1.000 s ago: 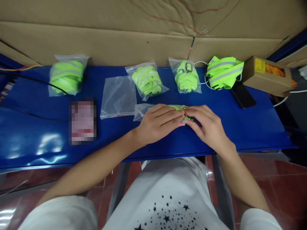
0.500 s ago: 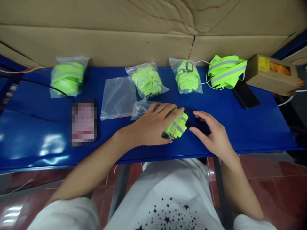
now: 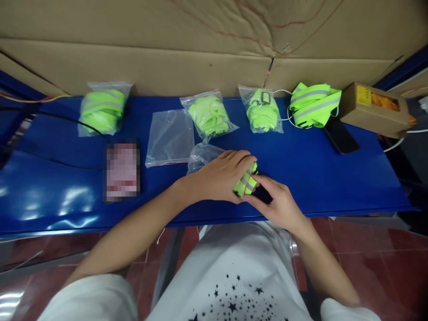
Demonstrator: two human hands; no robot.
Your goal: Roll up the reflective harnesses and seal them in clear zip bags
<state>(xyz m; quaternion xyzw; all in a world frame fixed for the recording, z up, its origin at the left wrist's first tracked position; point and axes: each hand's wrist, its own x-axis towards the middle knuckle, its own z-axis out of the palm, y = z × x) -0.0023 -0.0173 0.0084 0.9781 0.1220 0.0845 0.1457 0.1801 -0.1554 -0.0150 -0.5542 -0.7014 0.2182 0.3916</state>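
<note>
My left hand (image 3: 222,176) is wrapped over a bundled neon-yellow reflective strap (image 3: 246,182) with grey stripes. The bundle sits partly inside a clear zip bag (image 3: 203,157), whose red-lined mouth crosses it on the right. With thumb and fingers, my right hand (image 3: 274,198) grips the strap's end at that opening. Much of the bundle is hidden under my left palm. An empty clear zip bag (image 3: 170,137) lies flat to the left of my left hand.
Along the back of the blue table (image 3: 321,187) stand bagged straps (image 3: 102,110), (image 3: 210,115), (image 3: 264,109) and a loose strap bundle (image 3: 314,104). A black phone (image 3: 343,136) and a cardboard box (image 3: 371,113) are at the right. A blurred-out device (image 3: 122,171) with cables lies left.
My right hand has moved left to the strap and closed on its end. My left hand still holds the bundle, shifted slightly right in view.
</note>
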